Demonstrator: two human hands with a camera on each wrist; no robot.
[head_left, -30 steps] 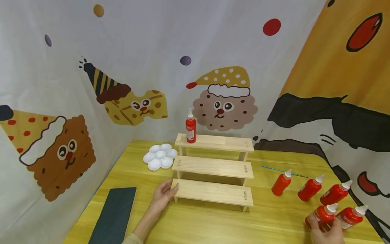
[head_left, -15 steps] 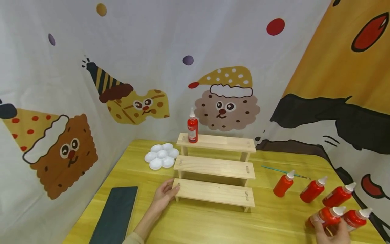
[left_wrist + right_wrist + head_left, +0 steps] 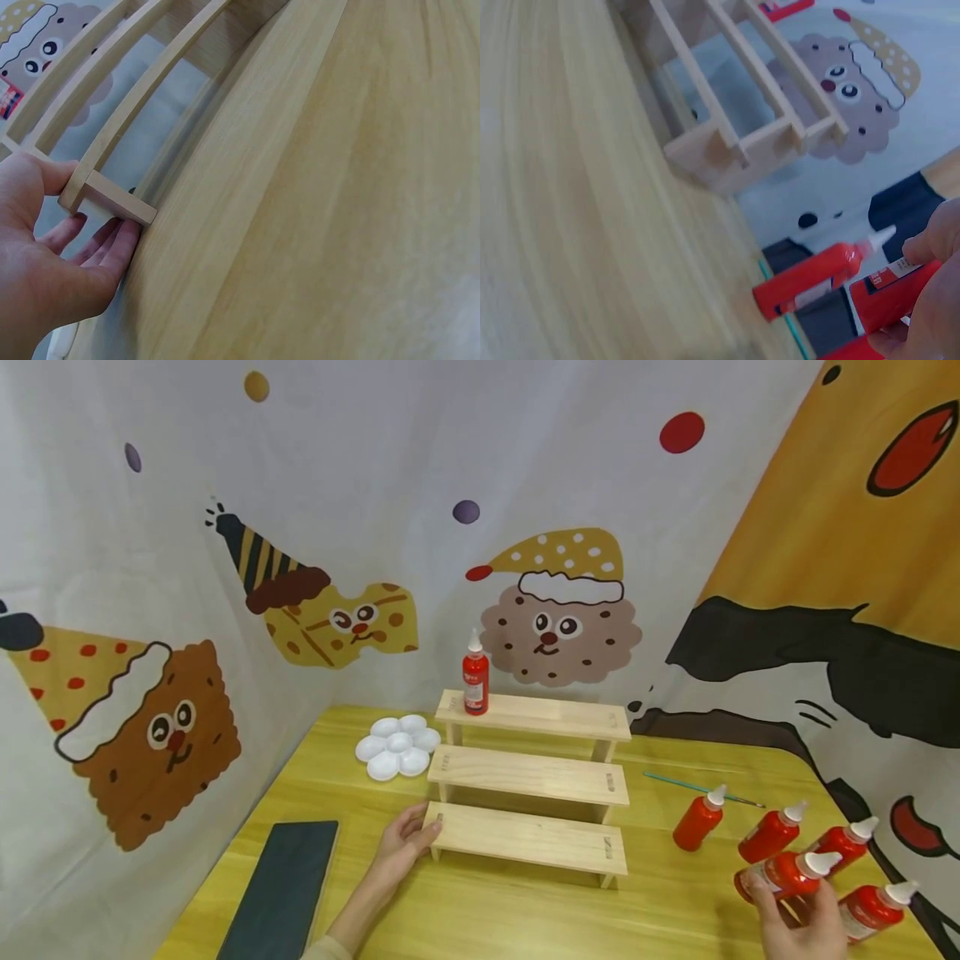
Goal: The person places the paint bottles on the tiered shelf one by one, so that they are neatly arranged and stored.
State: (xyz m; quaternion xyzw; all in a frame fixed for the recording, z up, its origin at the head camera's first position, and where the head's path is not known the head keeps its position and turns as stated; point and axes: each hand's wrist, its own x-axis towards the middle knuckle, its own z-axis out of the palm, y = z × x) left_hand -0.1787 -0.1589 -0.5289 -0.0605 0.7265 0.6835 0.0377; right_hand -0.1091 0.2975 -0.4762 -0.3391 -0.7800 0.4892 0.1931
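A three-step wooden display stand (image 3: 528,837) stands on the table. My left hand (image 3: 401,843) holds the left end of its lowest step, thumb on top and fingers against the side support, as the left wrist view shows (image 3: 67,247). At the lower right my right hand (image 3: 802,922) grips a red squeeze paint bottle (image 3: 780,875) with a white nozzle, tilted to the right. In the right wrist view that bottle (image 3: 892,294) is partly covered by my fingers. Another red paint bottle (image 3: 476,683) stands upright at the left of the top step.
Several more red bottles stand near my right hand, one left of it (image 3: 699,820) and one beside it (image 3: 876,910). Behind them lies a thin turquoise paintbrush (image 3: 701,788). A white flower-shaped palette (image 3: 397,745) and a dark flat board (image 3: 281,889) lie left. A printed curtain (image 3: 360,460) hangs behind.
My right hand has lifted the paint bottle and moved it slightly left and up, away from the bottle beside it. The left hand keeps its hold on the stand.
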